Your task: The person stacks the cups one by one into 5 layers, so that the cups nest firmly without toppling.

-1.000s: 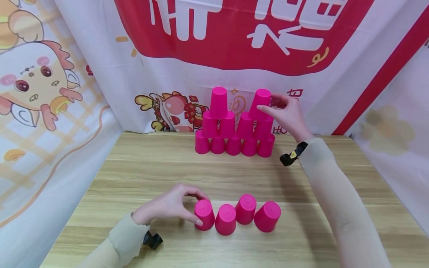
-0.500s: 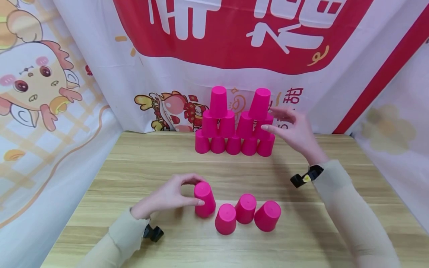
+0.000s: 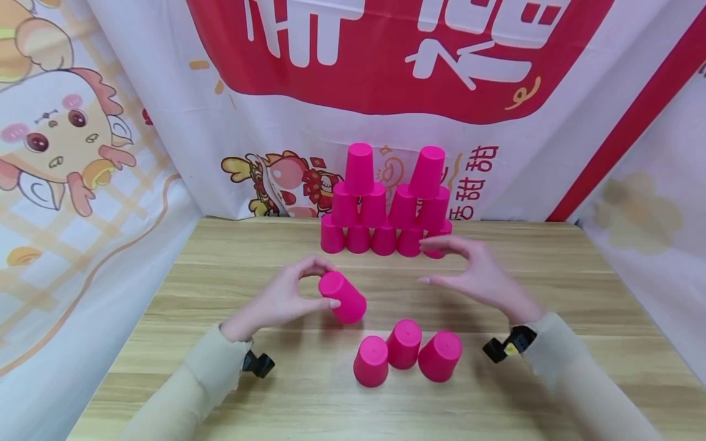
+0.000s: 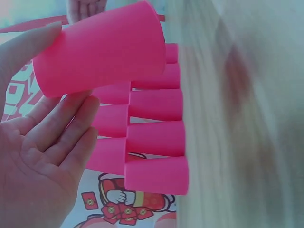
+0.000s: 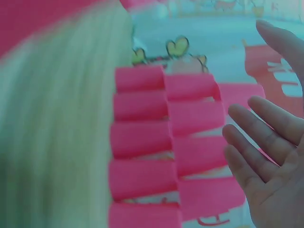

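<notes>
My left hand [image 3: 289, 297] pinches a pink plastic cup [image 3: 344, 299] near its closed end. The cup is tilted, its wide end toward the lower right. In the left wrist view, thumb and fingers hold the cup [image 4: 102, 50] from two sides. My right hand [image 3: 477, 272] holds nothing, fingers spread, in front of the right end of a stack of pink cups [image 3: 383, 241]. That stack has a bottom row of several upside-down cups, a shorter row above, and two single cups on top, a left one [image 3: 360, 169] and a right one [image 3: 428, 172].
Three more upside-down pink cups stand near the front: a left one [image 3: 371, 361], a middle one [image 3: 405, 344] and a right one [image 3: 440, 356]. A printed cloth [image 3: 309, 110] hangs right behind the stack. The wooden table [image 3: 231, 269] carries everything.
My left hand has picked up the leftmost front cup and moved it away from me, tilting it. My right hand has let go of the top right cup and drawn back toward me.
</notes>
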Motion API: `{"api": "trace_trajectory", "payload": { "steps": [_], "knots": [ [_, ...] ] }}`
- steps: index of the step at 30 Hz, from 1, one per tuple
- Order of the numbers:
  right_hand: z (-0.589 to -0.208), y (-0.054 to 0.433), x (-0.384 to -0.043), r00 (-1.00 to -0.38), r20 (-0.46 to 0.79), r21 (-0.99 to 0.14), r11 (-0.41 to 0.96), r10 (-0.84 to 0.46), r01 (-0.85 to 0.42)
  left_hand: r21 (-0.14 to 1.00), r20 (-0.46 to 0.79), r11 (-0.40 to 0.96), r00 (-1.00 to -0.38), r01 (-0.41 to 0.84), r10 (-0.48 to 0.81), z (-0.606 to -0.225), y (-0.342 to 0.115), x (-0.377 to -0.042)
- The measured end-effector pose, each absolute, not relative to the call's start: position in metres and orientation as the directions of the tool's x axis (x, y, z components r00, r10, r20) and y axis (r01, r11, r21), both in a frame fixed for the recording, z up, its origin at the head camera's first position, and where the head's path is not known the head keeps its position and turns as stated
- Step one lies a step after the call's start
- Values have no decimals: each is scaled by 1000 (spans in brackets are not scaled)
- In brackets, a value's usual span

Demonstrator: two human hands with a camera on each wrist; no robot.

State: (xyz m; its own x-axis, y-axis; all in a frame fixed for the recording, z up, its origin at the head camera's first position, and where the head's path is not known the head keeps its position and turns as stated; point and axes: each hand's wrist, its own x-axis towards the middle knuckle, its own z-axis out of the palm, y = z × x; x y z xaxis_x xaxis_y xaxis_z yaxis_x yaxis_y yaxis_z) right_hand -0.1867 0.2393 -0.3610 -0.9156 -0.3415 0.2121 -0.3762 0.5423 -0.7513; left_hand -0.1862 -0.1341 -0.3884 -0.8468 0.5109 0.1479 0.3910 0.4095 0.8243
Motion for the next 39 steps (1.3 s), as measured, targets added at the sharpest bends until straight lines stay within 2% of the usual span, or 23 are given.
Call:
{"api": "trace_trajectory", "payload": {
  "steps": [9,16,27,39],
  "knots": [
    [-393,229,-154,-869,123,-771,505,-479,-388,803,235,420,-873,422,427,-377,-123,-202],
    [-411,226,-138,-865,19,-819,488,-501,-301,784,355,400,-872,474,337,-360,-112,-215],
    [-417,223,-131,-879,47,-837,461,-475,-294,711,515,350,-790,610,332,-319,-87,-238],
    [-417,212,-122,-881,58,-846,445,-470,-293,683,613,289,-741,671,274,-268,-63,-266]
  ]
}}
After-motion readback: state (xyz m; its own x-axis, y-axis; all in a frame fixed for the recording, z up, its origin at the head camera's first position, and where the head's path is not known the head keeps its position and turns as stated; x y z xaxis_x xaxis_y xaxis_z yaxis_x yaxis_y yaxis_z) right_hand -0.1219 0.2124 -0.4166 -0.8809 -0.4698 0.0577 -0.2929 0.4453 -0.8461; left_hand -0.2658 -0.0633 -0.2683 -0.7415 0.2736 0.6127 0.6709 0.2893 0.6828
